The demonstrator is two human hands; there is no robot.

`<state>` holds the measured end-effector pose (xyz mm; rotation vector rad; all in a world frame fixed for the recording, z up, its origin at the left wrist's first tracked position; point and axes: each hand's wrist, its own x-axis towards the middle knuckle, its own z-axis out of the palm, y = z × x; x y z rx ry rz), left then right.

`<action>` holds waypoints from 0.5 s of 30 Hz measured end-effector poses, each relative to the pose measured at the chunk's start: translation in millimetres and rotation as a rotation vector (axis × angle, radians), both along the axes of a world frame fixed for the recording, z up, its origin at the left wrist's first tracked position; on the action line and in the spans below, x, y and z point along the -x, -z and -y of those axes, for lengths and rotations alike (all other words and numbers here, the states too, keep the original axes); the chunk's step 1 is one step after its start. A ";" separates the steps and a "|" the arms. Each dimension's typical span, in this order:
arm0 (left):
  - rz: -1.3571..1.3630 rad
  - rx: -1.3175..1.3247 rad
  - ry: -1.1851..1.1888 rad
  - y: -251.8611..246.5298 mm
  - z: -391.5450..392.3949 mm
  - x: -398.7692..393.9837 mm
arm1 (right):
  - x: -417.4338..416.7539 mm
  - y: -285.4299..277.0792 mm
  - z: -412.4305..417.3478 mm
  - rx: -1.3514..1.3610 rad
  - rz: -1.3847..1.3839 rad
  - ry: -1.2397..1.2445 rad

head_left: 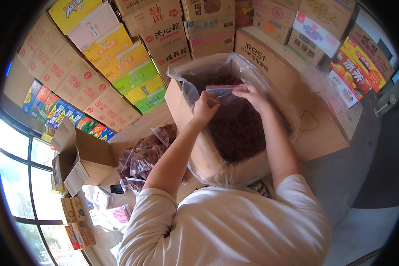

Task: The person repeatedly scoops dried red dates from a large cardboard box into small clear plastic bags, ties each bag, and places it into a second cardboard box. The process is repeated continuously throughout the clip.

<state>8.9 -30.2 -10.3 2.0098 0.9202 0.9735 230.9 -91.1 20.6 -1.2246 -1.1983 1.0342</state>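
Observation:
Between my two hands, a clear zip-top plastic bag (226,88) is held by its top edge over a large cardboard box (199,154) lined with clear plastic. Dark red dried fruit, which look like jujubes, (239,133) fill much of the box. My left hand (206,107) grips the bag's left top corner, its thumb pointing right. The right corner is pinched by the fingers of my right hand (251,94). How much the bag holds cannot be told. Filled clear bags of similar red fruit (146,154) lie in a pile left of the box.
An open cardboard box (94,156) stands further left, near a small black object (116,189) and packets (119,214). Stacked cartons (119,63) line the far side. A long carton (319,133) lies right of the lined box, with crumpled clear plastic (322,84) on top.

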 end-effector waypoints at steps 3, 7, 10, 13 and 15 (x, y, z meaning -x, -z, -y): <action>0.080 -0.058 -0.031 -0.6 1.8 -1.4 | -7.5 12.1 -8.3 -0.051 0.140 -0.028; 0.090 -0.024 0.030 -7.8 3.8 2.4 | -10.1 17.9 -12.5 -0.065 0.311 -0.032; 0.059 -0.050 0.064 -11.9 6.3 2.0 | -12.0 23.2 -16.1 -0.073 0.346 -0.026; 0.106 -0.148 0.160 -10.3 6.0 -0.2 | -9.3 22.4 -14.8 -0.052 0.324 -0.027; 0.075 -0.163 0.210 -7.8 4.4 0.4 | -7.6 23.2 -13.8 -0.038 0.301 -0.034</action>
